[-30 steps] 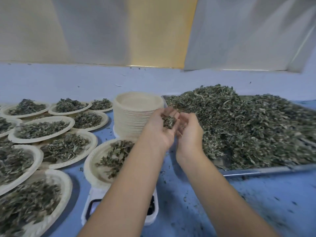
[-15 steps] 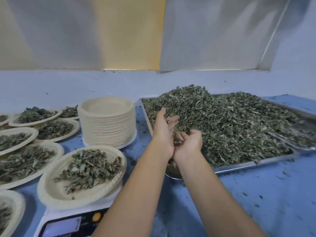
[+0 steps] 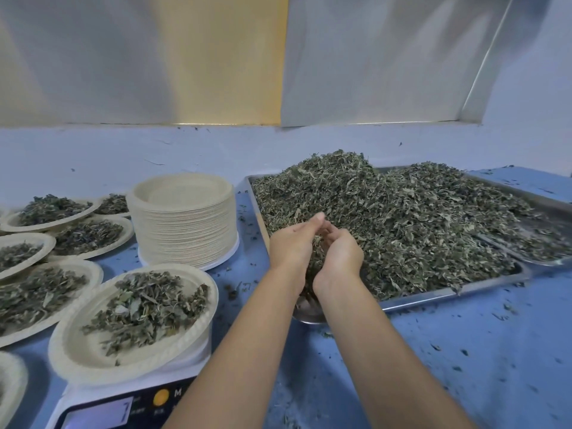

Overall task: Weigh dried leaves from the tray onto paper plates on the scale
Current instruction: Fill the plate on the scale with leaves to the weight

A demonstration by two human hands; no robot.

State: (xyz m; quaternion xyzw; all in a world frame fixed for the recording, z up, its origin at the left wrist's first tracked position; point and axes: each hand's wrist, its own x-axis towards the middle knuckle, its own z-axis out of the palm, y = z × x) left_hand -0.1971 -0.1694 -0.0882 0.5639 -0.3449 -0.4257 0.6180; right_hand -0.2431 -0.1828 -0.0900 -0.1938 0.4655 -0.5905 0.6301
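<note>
Over the near corner of the tray (image 3: 433,296), left hand (image 3: 292,243) and right hand (image 3: 340,258) cup dried leaves (image 3: 316,257). At eight o'clock the paper plate (image 3: 86,357) on the scale (image 3: 130,407) is part-filled; filled plates (image 3: 94,274) sit at nine; a large heap (image 3: 402,218) is left.

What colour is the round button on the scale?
The button is orange, clearest in head view.

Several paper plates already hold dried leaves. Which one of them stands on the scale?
The large plate beside the left forearm: it rests on the white scale, above its display. The other filled plates lie on the blue table further left.
</note>
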